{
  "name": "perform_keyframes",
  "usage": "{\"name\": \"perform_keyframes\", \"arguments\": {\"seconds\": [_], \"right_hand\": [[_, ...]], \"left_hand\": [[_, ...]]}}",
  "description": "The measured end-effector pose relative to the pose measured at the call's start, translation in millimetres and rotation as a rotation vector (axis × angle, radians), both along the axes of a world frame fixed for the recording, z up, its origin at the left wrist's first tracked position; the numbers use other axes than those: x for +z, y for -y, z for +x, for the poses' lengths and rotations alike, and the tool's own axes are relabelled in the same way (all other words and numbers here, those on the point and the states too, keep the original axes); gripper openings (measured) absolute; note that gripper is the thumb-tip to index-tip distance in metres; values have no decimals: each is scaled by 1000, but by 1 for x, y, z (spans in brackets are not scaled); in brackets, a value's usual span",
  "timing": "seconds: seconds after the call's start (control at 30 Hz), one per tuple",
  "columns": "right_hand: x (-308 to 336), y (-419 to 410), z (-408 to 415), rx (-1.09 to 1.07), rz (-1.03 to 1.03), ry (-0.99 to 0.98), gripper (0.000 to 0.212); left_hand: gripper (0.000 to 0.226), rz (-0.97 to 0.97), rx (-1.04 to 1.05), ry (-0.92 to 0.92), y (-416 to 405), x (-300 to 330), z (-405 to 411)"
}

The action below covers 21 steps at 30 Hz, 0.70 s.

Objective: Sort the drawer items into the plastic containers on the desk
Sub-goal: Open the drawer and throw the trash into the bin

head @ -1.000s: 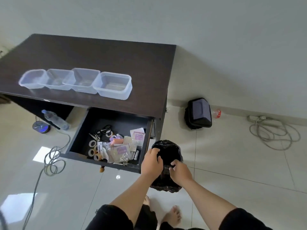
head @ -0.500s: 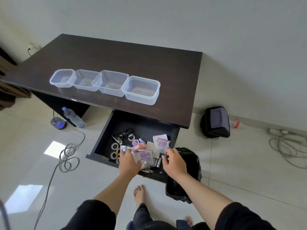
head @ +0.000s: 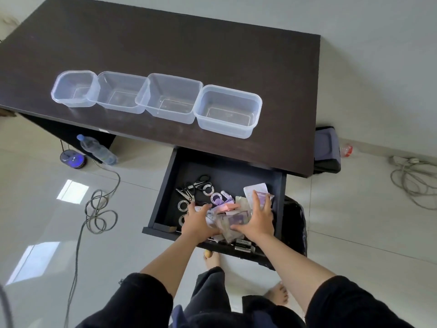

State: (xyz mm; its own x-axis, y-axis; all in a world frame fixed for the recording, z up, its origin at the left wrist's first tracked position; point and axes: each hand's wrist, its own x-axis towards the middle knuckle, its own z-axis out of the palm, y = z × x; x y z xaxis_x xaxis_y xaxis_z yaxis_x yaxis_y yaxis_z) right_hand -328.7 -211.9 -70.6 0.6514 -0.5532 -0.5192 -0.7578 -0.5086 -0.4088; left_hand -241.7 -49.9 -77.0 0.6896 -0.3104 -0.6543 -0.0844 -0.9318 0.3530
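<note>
Both hands are down in the open drawer [head: 280, 185] now, bracketing the heap of clear packets [head: 233, 220]; the left hand [head: 198, 222] comes at it from the left, fingers spread and lying on the pile's edge; the right hand [head: 259, 220] covers the right side, fingers straight and splayed over the packets, thumb reaching in toward the middle; neither has yet closed on anything, by my read. The heap lies between the two palms, directly under them, so a scoop inward looks the likely move; the scissors [head: 192, 188] and tape rolls [head: 208, 189] lie further back and left, nearer the left hand. Up on the counter [head: 165, 39] four plastic containers [head: 228, 111] stand in a touching row, all of them holding nothing; they are well apart from the drawer, up and to the left.
</note>
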Motion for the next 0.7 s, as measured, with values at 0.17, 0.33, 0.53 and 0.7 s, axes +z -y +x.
{"name": "perform_keyframes", "arguments": {"seconds": [0.17,0.33,0.53,0.7], "right_hand": [[-26,-6,5,-7,45,-111,100],[-35,-15,4,-35,-31,-42,52],[-40,-7,-3,-116,26,66,33],[-36,2,-9,-46,70,120,31]], "left_hand": [[74,19,-26,22,3,-5,7],[69,37,-2,-48,-1,-12,13],[30,87,25,-38,-2,-14,17],[31,62,-65,-50,-7,-15,19]]}}
